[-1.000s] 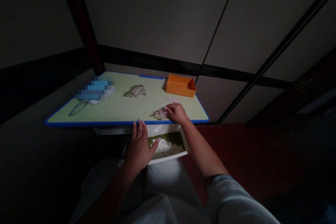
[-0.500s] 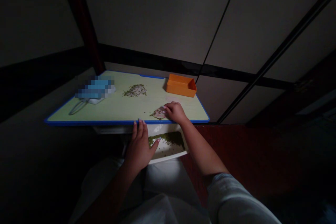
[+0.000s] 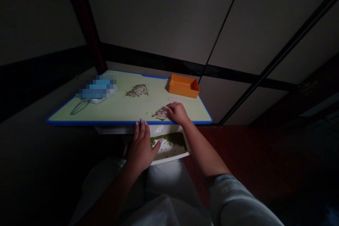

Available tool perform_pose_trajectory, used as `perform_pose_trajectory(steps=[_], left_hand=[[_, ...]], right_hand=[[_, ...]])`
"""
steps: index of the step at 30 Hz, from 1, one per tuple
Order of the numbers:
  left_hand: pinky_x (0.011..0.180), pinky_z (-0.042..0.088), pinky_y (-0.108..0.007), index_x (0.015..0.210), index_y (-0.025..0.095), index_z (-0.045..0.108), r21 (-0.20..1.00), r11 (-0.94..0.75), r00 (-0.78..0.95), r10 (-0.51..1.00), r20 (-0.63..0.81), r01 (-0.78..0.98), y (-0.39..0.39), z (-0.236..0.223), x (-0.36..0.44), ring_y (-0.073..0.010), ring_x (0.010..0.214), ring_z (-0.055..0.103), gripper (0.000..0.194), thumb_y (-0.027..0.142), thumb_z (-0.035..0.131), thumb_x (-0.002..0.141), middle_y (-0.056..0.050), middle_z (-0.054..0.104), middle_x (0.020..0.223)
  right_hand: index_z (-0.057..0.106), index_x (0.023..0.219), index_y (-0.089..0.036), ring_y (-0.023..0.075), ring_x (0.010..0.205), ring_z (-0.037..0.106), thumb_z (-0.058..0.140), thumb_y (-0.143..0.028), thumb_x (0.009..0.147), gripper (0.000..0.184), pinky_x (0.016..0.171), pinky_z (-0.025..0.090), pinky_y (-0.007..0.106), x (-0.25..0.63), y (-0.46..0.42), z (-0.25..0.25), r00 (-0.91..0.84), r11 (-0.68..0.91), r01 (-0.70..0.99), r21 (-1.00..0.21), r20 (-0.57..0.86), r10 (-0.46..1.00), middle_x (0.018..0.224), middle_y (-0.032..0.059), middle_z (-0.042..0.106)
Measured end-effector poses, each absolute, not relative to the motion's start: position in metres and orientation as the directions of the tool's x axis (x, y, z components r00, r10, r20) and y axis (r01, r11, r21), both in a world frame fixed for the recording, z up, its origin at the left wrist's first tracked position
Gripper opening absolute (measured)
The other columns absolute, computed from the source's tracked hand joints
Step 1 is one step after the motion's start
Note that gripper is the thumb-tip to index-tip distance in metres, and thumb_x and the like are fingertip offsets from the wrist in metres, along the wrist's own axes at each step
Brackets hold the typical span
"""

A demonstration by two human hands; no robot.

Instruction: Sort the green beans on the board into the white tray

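Small green beans (image 3: 160, 114) sit at frame centre against your curled, empty right hand (image 3: 178, 113) on the pale green bench (image 3: 119, 109); your open left hand (image 3: 140, 148) rests on its blue front edge, above a white tray (image 3: 172, 159).

An orange plastic box (image 3: 183, 86) stands by dark panels (image 3: 164, 17).

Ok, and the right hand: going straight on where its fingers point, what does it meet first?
The right hand meets the small heap of green beans first, probably already touching; depth is unclear.
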State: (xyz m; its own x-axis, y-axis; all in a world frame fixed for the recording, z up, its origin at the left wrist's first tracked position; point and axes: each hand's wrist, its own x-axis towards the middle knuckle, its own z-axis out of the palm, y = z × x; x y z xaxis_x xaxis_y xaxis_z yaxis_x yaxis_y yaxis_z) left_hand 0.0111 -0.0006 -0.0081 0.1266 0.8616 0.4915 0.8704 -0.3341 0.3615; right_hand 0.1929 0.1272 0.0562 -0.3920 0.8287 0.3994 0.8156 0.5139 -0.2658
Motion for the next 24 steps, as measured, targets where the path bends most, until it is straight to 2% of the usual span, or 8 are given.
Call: perform_pose_trajectory(steps=[8, 24], left_hand=[[0.111, 0.027, -0.052, 0.140, -0.002, 0.029, 0.365, -0.329, 0.121, 0.863, 0.490, 0.871, -0.0013, -0.0070, 0.0122, -0.0375, 0.143, 0.008, 0.081, 0.054, 0.045, 0.084, -0.027, 0.026, 0.150], [0.111, 0.028, -0.052, 0.140, 0.000, 0.029, 0.370, -0.326, 0.120, 0.867, 0.484, 0.870, -0.0019, -0.0057, 0.0130, -0.0369, 0.143, 0.008, 0.079, 0.052, 0.046, 0.083, -0.026, 0.025, 0.150]], right_hand=[[0.072, 0.090, -0.017, 0.0152, 0.073, 0.055, 0.048, -0.025, 0.091, 0.024, 0.073, 0.036, 0.025, 0.1887, 0.1256, 0.0549, -0.448, 0.588, 0.748, -0.309, 0.418, 0.790, 0.079, 0.0051, 0.069], [0.071, 0.093, -0.017, 0.0172, 0.080, 0.058, 0.047, -0.025, 0.092, 0.025, 0.077, 0.035, 0.027, 0.1882, 0.1240, 0.0587, -0.353, 0.456, 0.856, -0.244, 0.369, 0.860, 0.084, 0.0074, 0.070]])
